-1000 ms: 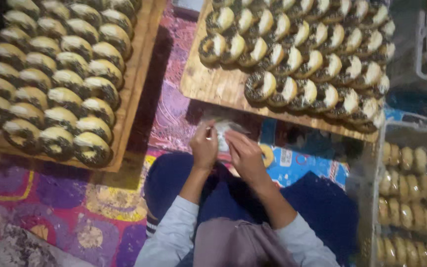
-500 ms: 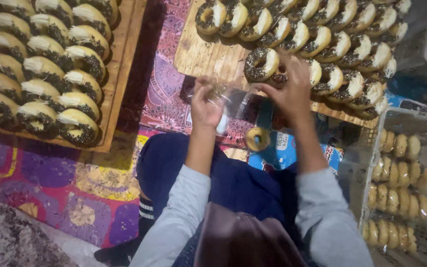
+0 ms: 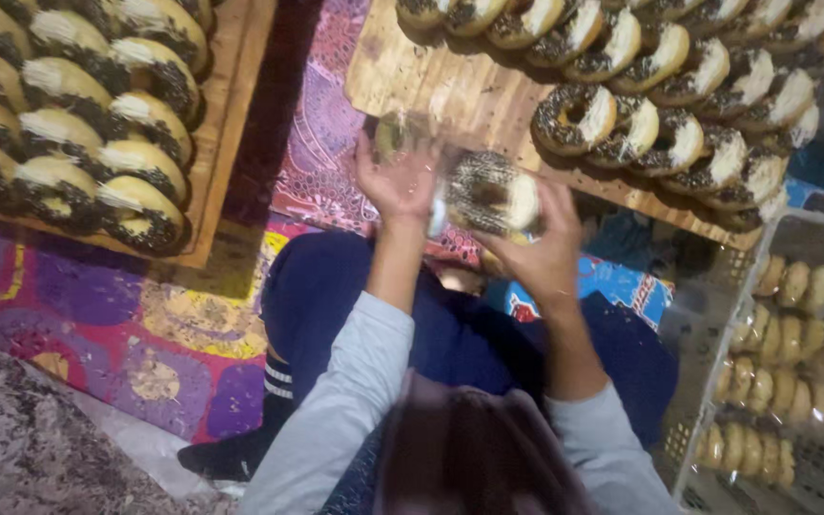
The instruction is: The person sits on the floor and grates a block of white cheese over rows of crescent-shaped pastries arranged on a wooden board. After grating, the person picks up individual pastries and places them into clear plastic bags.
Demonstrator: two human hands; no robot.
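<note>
Two hands are up in front of me in the head view. My right hand cups a chocolate-sprinkled donut from below so it will not drop. My left hand pinches a clear plastic wrap beside it, holding it open near the donut. Rows of donuts sit on the wooden board just ahead, close enough to grab. Bagged donuts lie in a white basket at my right.

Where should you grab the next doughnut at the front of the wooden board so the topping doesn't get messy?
Probably by its plain outer rim, from the near side. That doughnut leans on the row behind, on the board, with its sprinkled face showing, so fingers on the bare edge should stay off the topping.
</note>
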